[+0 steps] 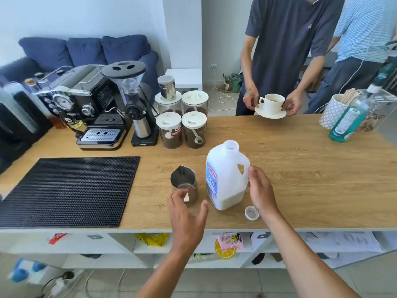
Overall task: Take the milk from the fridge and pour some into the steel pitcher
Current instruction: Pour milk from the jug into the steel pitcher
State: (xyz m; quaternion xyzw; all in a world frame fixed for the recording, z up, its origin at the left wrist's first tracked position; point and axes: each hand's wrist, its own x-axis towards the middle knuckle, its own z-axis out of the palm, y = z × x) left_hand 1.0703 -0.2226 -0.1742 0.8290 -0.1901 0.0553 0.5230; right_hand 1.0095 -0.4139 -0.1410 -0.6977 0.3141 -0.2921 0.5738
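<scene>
A white plastic milk jug [229, 179] with a blue label stands upright and uncapped near the front of the wooden counter [311, 168]; milk fills only its bottom part. Its white cap [251, 213] lies on the counter just right of its base. The steel pitcher [183, 182] stands to the left of the jug, spout pointing away from me. My right hand [261, 191] is open beside the jug's handle, fingertips close to it, holding nothing. My left hand [185, 214] hovers open just in front of the pitcher, fingers spread near its handle.
A black rubber mat [68, 190] covers the counter's left front. Behind it stand an espresso machine [86, 110], a grinder [133, 104] and several lidded coffee jars [182, 123]. Across the counter a person holds a white cup on a saucer [271, 105]. A green bottle [348, 119] stands far right.
</scene>
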